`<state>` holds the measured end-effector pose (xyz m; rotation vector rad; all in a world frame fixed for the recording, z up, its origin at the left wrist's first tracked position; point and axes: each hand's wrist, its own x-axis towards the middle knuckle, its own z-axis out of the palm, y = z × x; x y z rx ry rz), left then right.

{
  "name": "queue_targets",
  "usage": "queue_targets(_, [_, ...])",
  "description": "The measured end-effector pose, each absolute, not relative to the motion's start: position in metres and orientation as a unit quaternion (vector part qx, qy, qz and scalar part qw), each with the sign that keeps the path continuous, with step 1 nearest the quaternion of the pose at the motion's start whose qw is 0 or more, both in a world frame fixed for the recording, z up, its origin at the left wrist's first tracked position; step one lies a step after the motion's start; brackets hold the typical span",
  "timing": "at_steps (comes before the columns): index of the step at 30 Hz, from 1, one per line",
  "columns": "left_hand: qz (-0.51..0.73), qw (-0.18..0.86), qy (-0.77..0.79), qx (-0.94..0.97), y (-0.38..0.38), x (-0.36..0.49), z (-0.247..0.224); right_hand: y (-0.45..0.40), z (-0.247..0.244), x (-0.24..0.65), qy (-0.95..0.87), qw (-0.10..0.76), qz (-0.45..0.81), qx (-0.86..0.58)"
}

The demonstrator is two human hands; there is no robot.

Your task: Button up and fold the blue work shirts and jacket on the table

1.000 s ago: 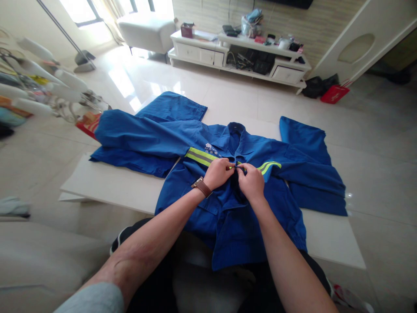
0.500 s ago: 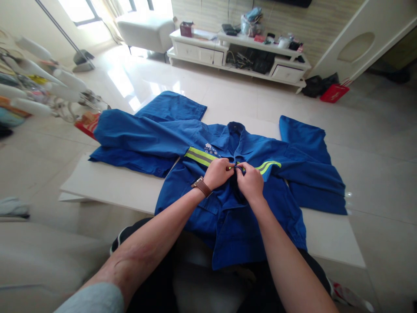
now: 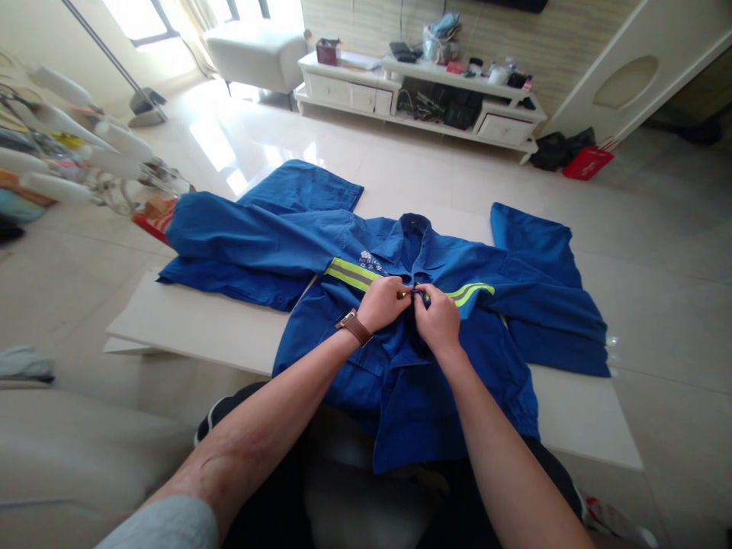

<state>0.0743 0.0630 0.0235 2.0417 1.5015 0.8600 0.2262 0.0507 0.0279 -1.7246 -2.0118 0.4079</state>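
Note:
A blue jacket (image 3: 257,236) with yellow-green and grey reflective strips (image 3: 350,274) lies front up across a white table (image 3: 188,328), collar away from me and sleeves spread to both sides. My left hand (image 3: 386,303), with a brown-strapped watch on the wrist, pinches the jacket's front edge at chest height. Close beside it on the right, my right hand (image 3: 438,316) grips the opposite front edge. The fingertips of both hands nearly meet at the front opening, and they hide the small part between them. Below the hands the front hangs partly open.
More blue cloth (image 3: 303,185) lies beneath the sleeves. A white cabinet (image 3: 343,93) with assorted items stands against the far wall. A red bag (image 3: 588,163) is on the floor at right. At left stands a rack (image 3: 114,141) with white rods.
My right hand has shifted very slightly to the left. Otherwise both hands keep their grip and the jacket lies as before.

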Motion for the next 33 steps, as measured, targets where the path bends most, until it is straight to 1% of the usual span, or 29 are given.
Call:
queue_targets(7, [0.305, 0.262, 0.551, 0.731, 0.0671, 0.0687, 0.0224, 0.0498, 0.0298, 0.2257, -0.748, 0.203, 0.142, -0.615])
queue_targets(15, [0.305, 0.243, 0.556, 0.734, 0.0651, 0.0706, 0.0219, 0.0530, 0.0307, 0.2288, -0.752, 0.200, 0.156, -0.609])
queue_targets(33, [0.301, 0.244, 0.554, 0.737, 0.0633, 0.0717, 0.0223, 0.0538, 0.0314, 0.2283, -0.750, 0.181, 0.157, -0.617])
